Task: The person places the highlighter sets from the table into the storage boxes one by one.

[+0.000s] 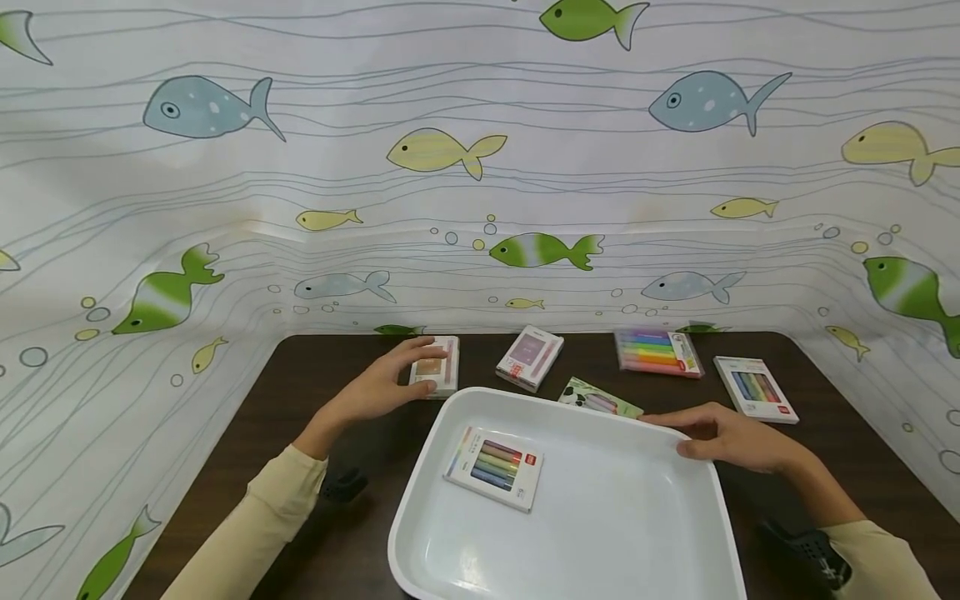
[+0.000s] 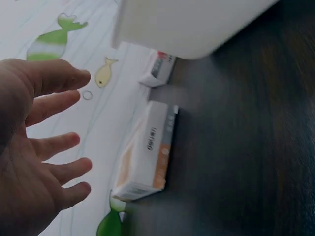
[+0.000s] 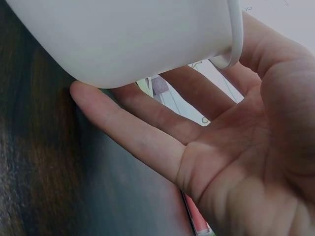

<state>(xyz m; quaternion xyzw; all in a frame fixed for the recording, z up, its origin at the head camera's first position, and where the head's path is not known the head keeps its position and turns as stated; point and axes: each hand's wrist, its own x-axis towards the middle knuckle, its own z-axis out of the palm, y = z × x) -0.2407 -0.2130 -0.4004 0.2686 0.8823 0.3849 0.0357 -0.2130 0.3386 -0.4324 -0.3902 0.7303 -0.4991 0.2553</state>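
My left hand (image 1: 386, 382) hovers over a white box with an orange-brown panel (image 1: 444, 367) at the back left. In the left wrist view its fingers are spread, with a gap between them and that box (image 2: 147, 152). My right hand (image 1: 731, 435) grips the far right corner of a white tray (image 1: 630, 492). Its thumb lies over the rim, and its fingers (image 3: 133, 130) reach along the tray's outer wall and underside. Inside the tray, toward its left, lies a white pack of coloured sticks (image 1: 495, 468) with a window.
Behind the tray lie a white box with a mauve panel (image 1: 529, 358), a green pack with a panda picture (image 1: 600, 398) partly hidden by the rim, a rainbow pack of pens (image 1: 658, 353) and another windowed pack (image 1: 756, 389). A fish-patterned sheet (image 1: 480, 200) borders the dark table (image 1: 247, 475).
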